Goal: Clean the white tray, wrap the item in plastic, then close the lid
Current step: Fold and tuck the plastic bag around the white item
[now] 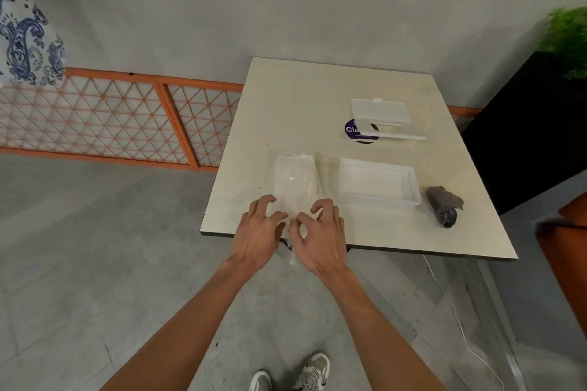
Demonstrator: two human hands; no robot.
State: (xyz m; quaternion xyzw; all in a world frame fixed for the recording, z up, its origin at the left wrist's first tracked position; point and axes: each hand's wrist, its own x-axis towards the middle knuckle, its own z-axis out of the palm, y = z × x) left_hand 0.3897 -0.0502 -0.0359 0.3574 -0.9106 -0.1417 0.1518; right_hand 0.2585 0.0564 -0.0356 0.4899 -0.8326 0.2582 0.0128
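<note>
Seen from above, a pale square desk (317,98) on a grey floor. At the near edge, towards the left corner, a white flat item (295,178) lying inside clear plastic wrap (287,187), the loose end of the wrap trailing over the near edge. Left hand (257,238) and right hand (320,241) side by side over that end, fingers curled and pinching the film between thumb and fingertips (both closed on the plastic, not spread). Just right of the wrapped item, near the middle of the desk, an open white tray (378,182), shallow, with nothing visible inside. Beside its right end, towards the right edge, a crumpled dark grey cloth (444,205). Further back, a clear lid (379,111) lying flat, with a thin white panel (392,133) overlapping its near side and partly covering a round purple sticker (354,132). Off the desk's right edge, a black planter (524,136) with green leaves. Below, two white trainers (314,373) on the floor
</note>
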